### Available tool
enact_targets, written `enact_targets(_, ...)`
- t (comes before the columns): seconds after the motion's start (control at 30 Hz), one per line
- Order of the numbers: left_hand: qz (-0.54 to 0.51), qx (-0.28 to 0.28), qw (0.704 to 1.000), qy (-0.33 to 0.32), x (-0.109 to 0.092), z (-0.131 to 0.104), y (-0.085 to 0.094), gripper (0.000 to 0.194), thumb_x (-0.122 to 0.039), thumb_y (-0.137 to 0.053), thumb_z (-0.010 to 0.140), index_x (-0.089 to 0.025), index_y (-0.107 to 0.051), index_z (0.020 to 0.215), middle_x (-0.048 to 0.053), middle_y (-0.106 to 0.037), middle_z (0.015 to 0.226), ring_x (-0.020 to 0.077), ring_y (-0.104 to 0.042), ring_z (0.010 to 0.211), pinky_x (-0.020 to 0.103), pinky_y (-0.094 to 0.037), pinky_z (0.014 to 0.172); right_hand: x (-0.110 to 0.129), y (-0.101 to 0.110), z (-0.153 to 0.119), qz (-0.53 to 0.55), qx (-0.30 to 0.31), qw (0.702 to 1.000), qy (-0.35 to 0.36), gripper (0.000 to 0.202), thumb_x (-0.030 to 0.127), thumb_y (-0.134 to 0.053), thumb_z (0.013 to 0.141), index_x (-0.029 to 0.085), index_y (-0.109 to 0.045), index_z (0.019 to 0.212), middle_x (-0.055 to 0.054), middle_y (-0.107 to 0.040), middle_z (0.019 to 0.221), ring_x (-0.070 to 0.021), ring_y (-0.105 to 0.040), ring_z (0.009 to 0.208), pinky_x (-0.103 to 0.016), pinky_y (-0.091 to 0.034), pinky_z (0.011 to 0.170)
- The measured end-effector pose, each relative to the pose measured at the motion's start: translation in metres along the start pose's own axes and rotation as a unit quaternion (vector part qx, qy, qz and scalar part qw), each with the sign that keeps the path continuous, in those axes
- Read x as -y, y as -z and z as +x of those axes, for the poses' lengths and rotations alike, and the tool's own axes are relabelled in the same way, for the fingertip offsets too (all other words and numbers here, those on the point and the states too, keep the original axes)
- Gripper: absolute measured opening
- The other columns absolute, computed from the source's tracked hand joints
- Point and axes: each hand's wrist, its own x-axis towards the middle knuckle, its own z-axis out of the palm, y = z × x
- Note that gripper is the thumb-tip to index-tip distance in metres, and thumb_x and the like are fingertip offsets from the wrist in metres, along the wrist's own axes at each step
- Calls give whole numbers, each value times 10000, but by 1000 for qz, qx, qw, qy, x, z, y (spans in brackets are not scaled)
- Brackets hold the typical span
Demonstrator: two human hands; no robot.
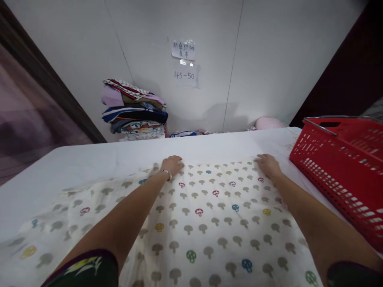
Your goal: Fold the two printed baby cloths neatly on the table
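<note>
A white cloth printed with grey and coloured mushrooms lies spread over the table in front of me. My left hand rests on its far edge, left of the middle, palm down with fingers stretched out; a bracelet circles that wrist. At the far right corner of the cloth, my right hand lies palm down, its fingers reaching left over the edge. The fingertips of both hands are partly hidden. Creases run through the cloth beside my left forearm, and its left part spreads out towards the table's left side.
A red plastic basket with a metal handle stands on the right of the white table. Behind the table rises a stack of folded fabrics. A pink rounded thing sits at the back right. Paper notes hang on the wall.
</note>
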Motion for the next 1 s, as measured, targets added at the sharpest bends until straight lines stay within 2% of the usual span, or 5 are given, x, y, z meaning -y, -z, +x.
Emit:
enact_targets(0.13,1,3,998,-58,-25,0,-3,335,-408,-441,806,-245,-605,1048,38,-603,1115,220,-478,1100,363,-297,964,44,-3,-4,28,37,980,194,323,197,-454,830,217,-605,1116,-59,-574,1184,-189,-479,1101,-293,-342,951)
enact_targets(0.2,11,6,998,-66,-34,1,-3,331,-416,-470,794,-230,-619,1024,53,-615,1084,228,-491,1075,367,-308,949,69,-4,-6,25,76,971,226,310,221,-432,855,226,-596,1119,-48,-585,1165,-174,-495,1071,-262,-354,918)
enact_targets(0.37,18,2,999,-31,-45,-8,5,268,-360,-450,817,-216,-643,935,72,-632,1037,226,-520,1026,356,-355,886,108,0,-13,-32,89,980,175,246,234,-446,857,213,-644,1000,-75,-607,1082,-211,-489,1040,-293,-345,867)
enact_targets(0.67,7,-57,996,63,-61,0,46,345,-328,-347,855,-201,-603,1050,108,-595,1137,262,-510,1058,407,-351,873,122,13,-2,-53,72,994,65,279,221,-400,853,199,-668,924,-95,-653,951,-219,-547,918,-334,-361,788)
enact_targets(1.0,-33,36,999,18,-54,11,-7,325,-402,-384,846,-248,-650,949,34,-643,1081,190,-569,964,307,-400,829,107,-7,6,-20,92,991,95,259,269,-443,846,212,-667,961,-68,-653,1009,-193,-551,933,-272,-383,756)
